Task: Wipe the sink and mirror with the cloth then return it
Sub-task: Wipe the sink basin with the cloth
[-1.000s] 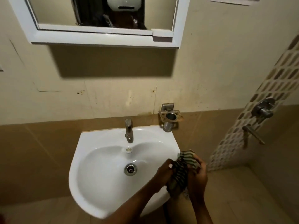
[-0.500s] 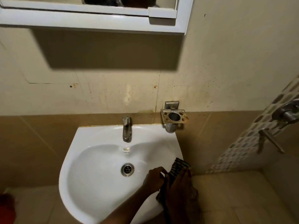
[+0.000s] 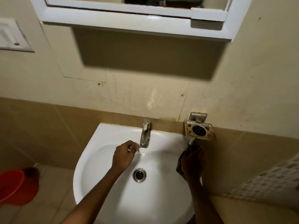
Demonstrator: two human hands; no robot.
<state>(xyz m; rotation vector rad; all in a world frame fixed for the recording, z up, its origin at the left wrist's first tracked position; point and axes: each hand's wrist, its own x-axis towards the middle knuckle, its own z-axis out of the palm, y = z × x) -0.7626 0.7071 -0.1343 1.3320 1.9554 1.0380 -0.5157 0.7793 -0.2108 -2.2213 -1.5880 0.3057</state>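
A white sink hangs on the tiled wall, with a metal tap at its back and a drain in the bowl. My right hand presses the dark striped cloth onto the sink's right rim; the cloth is mostly hidden under the hand. My left hand hovers over the bowl just left of the tap's spout, fingers loosely curled, holding nothing that I can make out. The white-framed mirror is at the top, only its lower edge in view.
A rusty metal holder is fixed to the wall right of the tap. A red bucket stands on the floor at the left. A white switch plate is on the left wall. Patterned tiles are at the right.
My left hand has let go of the cloth and moved up toward the tap. My right hand has carried the cloth up along the sink's right rim. The view has shifted closer.
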